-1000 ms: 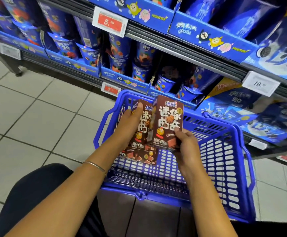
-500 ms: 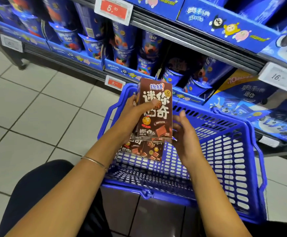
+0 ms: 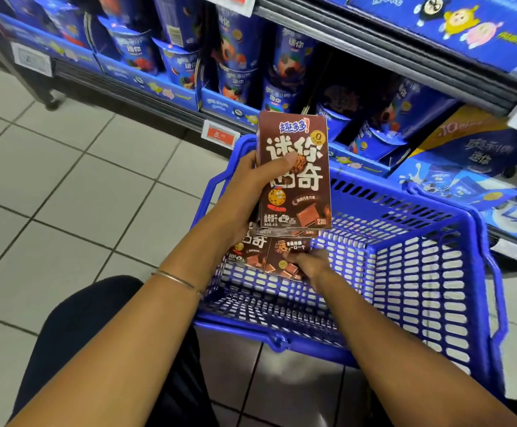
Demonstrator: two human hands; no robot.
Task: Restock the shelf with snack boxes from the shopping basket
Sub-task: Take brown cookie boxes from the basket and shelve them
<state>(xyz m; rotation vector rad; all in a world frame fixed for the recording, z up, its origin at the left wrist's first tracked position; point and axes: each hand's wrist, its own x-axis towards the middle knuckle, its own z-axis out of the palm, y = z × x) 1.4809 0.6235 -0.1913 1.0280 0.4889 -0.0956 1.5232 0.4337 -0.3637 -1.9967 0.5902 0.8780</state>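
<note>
1. Above the blue plastic shopping basket (image 3: 436, 217), the left hand (image 3: 248, 186) grips an upright brown cardboard cookie box (image 3: 294, 180), thumb across its front. A second box may sit behind it, but the view is unclear.
2. Down inside the basket, the right hand (image 3: 309, 263) curls its fingers on one of the flat brown boxes (image 3: 260, 257) lying there.
3. No brown box shows on the grey metal shelf (image 3: 390, 53), which holds blue snack cups (image 3: 238, 72). Restocking looks barely begun, with every visible box left to place.
</note>
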